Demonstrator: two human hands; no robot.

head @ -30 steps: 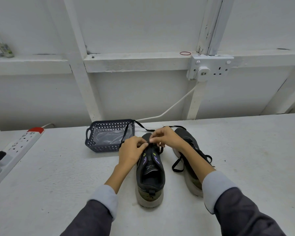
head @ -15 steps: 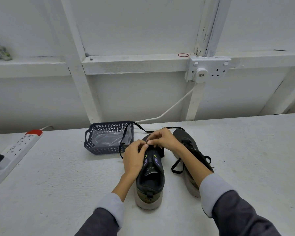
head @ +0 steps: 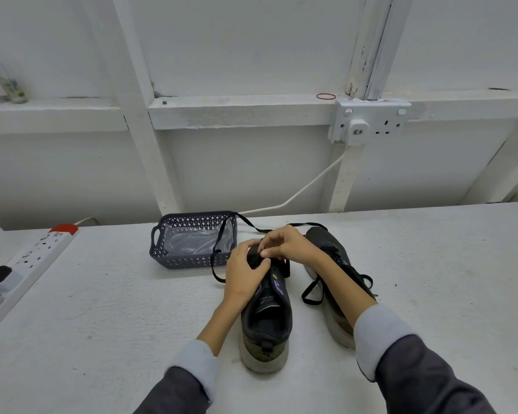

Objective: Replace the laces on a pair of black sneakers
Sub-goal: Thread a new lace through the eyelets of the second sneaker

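Two black sneakers stand on the white table, heels towards me. The left sneaker [head: 266, 318] has purple and green marks on its tongue. My left hand [head: 244, 274] grips its front part from the left side. My right hand [head: 284, 245] pinches a black lace [head: 245, 224] over the front eyelets. The lace runs back across the basket's corner and loops down in front of it. The right sneaker [head: 335, 264] lies under my right forearm, its own lace [head: 311, 292] hanging loose on its left side.
A dark perforated basket [head: 162, 252] with clear plastic inside sits just left of the shoes. A white power strip [head: 36, 255] lies at the table's left edge. A wall socket [head: 371, 121] with a white cable is behind the shoes.
Both hands stayed on the front of the left sneaker. The fingers have shifted slightly, and the lace loop in front of the basket hangs a little lower.
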